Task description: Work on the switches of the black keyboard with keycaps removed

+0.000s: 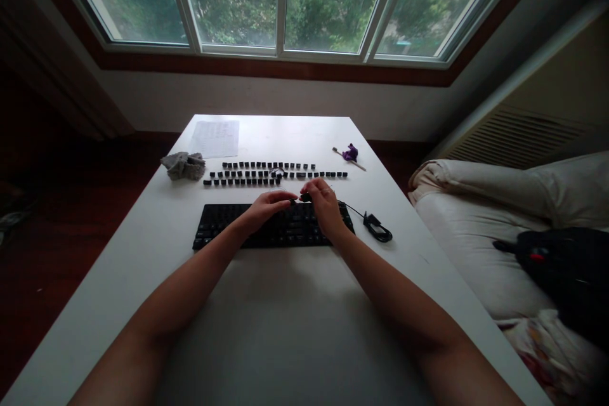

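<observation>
A black keyboard (285,228) lies across the white table in front of me. Above its back edge, my right hand (323,200) pinches a small black keycap (305,197) between thumb and fingers. Close by on the left, my left hand (267,208) has its fingertips drawn together over the keyboard. A small dark thing shows at those fingertips, too small to make out. Beyond the keyboard stand three rows of loose black keycaps (242,174). A small whitish thing (276,173) sits among the middle row.
A crumpled grey cloth (184,166) and a sheet of paper (216,138) are at the back left. At the right lie a toothbrush (354,160), a purple bundle (351,152) and the coiled black cable (377,228). A light-coloured sofa (480,235) flanks the table's right side.
</observation>
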